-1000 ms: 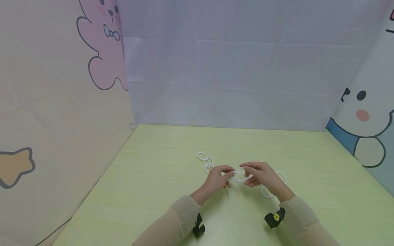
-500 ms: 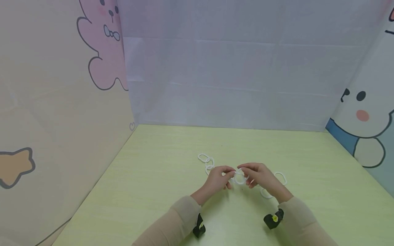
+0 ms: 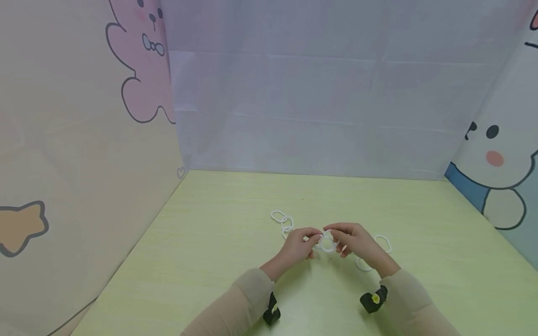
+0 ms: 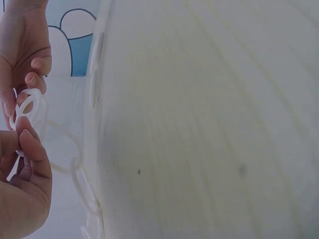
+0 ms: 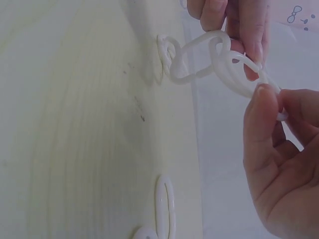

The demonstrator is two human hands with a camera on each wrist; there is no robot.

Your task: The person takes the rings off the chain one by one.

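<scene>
Over the table, my left hand [image 3: 296, 245] and right hand [image 3: 357, 240] face each other with fingertips nearly together. Between them are white plastic chain links [image 3: 328, 250], which overlap at the fingertips. In the right wrist view, my right thumb and forefinger pinch one link [image 5: 271, 87]. My left fingers pinch a link at its far side. From the held links, a linked piece of white chain [image 5: 185, 79] slopes down to the table. Its far end [image 3: 279, 220] lies beyond my left hand. The left wrist view shows both thumbs near the link ends [image 4: 30, 92].
To the right, partly behind my right wrist, white links [image 3: 389, 246] lie on the pale yellow-green table [image 3: 235, 200]. A white cloth [image 3: 269, 93] hangs along the back, with cartoon-printed sheets at both sides. Each sleeve carries a small black camera [image 3: 373, 300].
My right hand has moved slightly left, bringing the fingertips closer together. The held links now overlap more, and the chain end on the left has shifted slightly right.
</scene>
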